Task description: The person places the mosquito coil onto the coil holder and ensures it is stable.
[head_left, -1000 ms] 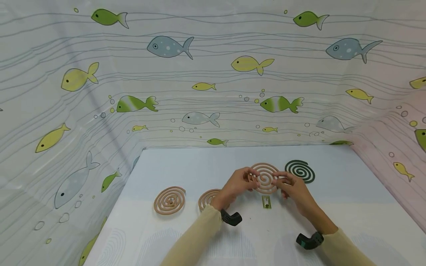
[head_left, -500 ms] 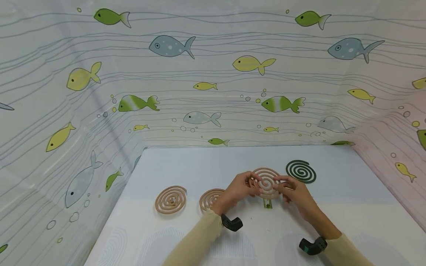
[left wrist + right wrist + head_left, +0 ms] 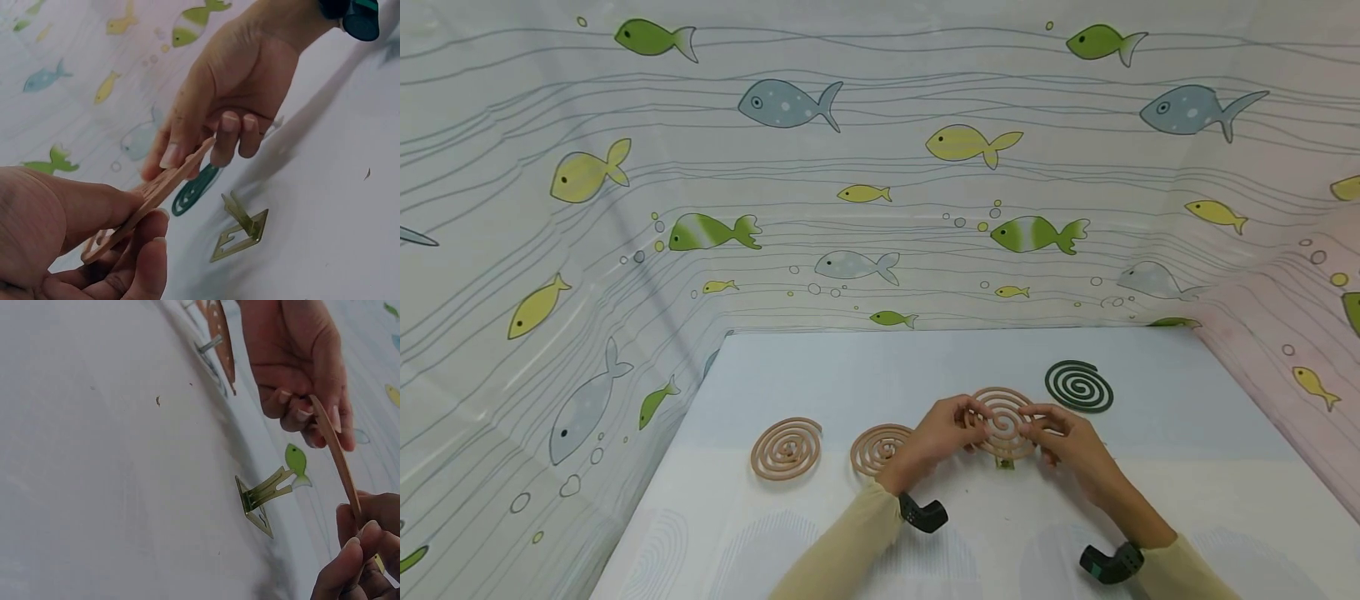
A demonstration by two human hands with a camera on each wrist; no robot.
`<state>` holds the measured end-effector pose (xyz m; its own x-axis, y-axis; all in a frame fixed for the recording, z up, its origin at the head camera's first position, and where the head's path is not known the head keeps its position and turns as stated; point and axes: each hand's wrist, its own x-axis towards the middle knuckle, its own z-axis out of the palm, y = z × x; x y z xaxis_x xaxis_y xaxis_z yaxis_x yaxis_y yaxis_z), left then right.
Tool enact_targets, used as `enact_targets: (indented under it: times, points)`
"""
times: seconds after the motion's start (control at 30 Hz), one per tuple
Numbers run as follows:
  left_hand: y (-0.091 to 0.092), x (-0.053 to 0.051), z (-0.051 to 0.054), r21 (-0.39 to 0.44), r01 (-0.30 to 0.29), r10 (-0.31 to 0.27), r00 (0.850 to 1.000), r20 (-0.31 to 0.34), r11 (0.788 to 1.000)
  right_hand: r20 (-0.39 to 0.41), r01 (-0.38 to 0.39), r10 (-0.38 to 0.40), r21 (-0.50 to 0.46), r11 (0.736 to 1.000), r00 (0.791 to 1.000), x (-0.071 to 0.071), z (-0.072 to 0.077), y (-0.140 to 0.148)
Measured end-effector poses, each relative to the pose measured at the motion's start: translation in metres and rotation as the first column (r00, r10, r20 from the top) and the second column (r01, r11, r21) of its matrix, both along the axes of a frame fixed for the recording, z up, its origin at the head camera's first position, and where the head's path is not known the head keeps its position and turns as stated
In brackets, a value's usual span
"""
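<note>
Over the table [image 3: 775, 375], just above the small metal stand [image 3: 250, 503], the brown coil [image 3: 1004, 422] is hovering between both hands, not touching the stand in either wrist view. Left hand [image 3: 936, 435] is pinching the left rim between thumb and fingers; right hand [image 3: 1075, 443] is pinching the opposite rim the same way.

Handling, judging by looks: probably light, stiff, dry, matte, so not very slippery; thin spiral arms are likely making it brittle, snapping if twisted. Best hold: outer rim at two opposite sides, gently, as the hands are doing.

Orientation: round and flat, so no single long axis is showing; its width is running from hand to hand. The face is looking up toward the head camera, seemingly tipping with the near rim lower; wrist views are showing it nearly edge-on. The stand's prongs are pointing up.

Dark green coil [image 3: 1078, 387] is lying behind, to the right; two more brown coils [image 3: 787, 451] are sitting to the left.
</note>
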<state>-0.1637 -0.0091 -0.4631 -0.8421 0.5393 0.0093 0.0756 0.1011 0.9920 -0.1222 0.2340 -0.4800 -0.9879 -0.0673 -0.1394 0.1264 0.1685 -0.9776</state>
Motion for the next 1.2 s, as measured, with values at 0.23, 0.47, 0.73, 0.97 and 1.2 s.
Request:
enact_targets:
  times: [0.23,0.47,0.73,0.97,1.2]
  points:
    - [0.002,0.005,-0.003,-0.011,-0.013,0.013,1.000,-0.016,1.000,0.022,-0.007,0.007,0.010,1.000,1.000,0.002,-0.002,0.002]
    - [0.003,0.009,-0.005,-0.021,-0.013,0.013,1.000,0.019,1.000,0.041,-0.014,0.014,0.013,1.000,0.999,0.006,-0.005,0.003]
    - [0.003,0.014,-0.014,-0.009,-0.011,0.011,1.000,0.021,1.000,0.065,-0.010,0.009,0.017,1.000,0.998,0.010,-0.011,0.004]
    - [0.004,0.019,-0.014,-0.020,-0.019,0.019,0.999,0.036,1.000,0.070,-0.010,0.008,0.024,1.000,0.998,0.012,-0.014,0.004]
    - [0.006,0.020,-0.017,-0.020,-0.034,0.034,0.999,0.042,0.999,0.072,-0.007,0.005,0.033,0.999,0.997,0.012,-0.017,0.004]
